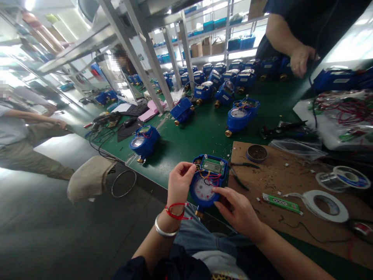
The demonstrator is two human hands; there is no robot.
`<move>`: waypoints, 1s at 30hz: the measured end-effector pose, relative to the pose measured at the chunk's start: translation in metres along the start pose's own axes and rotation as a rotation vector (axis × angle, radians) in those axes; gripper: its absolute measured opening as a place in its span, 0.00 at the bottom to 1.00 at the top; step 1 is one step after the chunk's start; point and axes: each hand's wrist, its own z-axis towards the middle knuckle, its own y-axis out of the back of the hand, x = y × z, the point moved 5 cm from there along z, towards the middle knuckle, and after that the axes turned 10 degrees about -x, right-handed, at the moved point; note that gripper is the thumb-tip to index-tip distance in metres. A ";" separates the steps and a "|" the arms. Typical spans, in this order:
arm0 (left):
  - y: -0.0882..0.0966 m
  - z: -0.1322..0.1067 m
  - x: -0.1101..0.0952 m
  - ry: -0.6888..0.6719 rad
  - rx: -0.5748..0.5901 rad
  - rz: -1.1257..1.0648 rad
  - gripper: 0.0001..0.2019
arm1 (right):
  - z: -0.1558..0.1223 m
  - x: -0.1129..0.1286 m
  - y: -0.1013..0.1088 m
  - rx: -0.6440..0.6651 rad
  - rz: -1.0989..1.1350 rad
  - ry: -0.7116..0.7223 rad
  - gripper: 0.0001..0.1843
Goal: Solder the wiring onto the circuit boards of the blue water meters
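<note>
An open blue water meter lies in front of me at the near edge of the green bench, its brass fitting towards my lap. Its upper part holds a green circuit board with a small display, and red, yellow and black wires run below it. My left hand is closed in a pinch at the meter's upper left corner, where wires meet the fingertips. With thumb and fingers my right hand grips the meter's lower right rim, the index fingertip over the round white dial.
More blue meters stand across the green bench. On the brown board to the right lie pliers, a tin, white tape and solder wire. A co-worker's hand reaches in at the back right.
</note>
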 end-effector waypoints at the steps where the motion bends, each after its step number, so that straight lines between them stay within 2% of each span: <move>1: -0.001 0.000 0.000 0.004 0.001 0.003 0.11 | 0.000 0.000 0.000 -0.001 0.003 0.003 0.16; 6: -0.002 -0.001 -0.001 0.007 0.035 0.008 0.12 | 0.000 0.001 0.001 -0.002 0.006 0.007 0.15; 10: 0.001 -0.009 -0.004 -0.082 0.055 0.038 0.18 | -0.001 0.000 0.000 0.003 0.001 -0.003 0.16; 14: 0.015 -0.024 -0.003 -0.300 -0.074 0.122 0.21 | -0.002 -0.001 0.000 0.010 0.000 -0.004 0.16; 16: 0.022 -0.032 0.005 -0.340 -0.132 0.154 0.22 | -0.002 -0.001 0.000 0.007 -0.007 0.002 0.15; 18: 0.027 -0.037 0.021 -0.256 -0.125 0.159 0.24 | -0.001 0.000 0.001 -0.007 -0.018 0.016 0.16; 21: 0.027 -0.043 0.048 0.020 -0.024 0.063 0.29 | -0.001 0.001 0.002 -0.036 -0.046 0.023 0.17; 23: 0.022 -0.048 0.059 0.170 0.036 -0.027 0.30 | -0.001 0.001 0.002 -0.053 -0.066 0.008 0.15; 27: 0.008 -0.053 0.058 0.314 0.091 -0.251 0.32 | -0.004 -0.002 0.002 -0.087 -0.103 -0.001 0.09; 30: 0.002 -0.049 0.051 0.399 0.072 -0.455 0.34 | -0.005 -0.003 0.002 -0.096 -0.125 0.000 0.09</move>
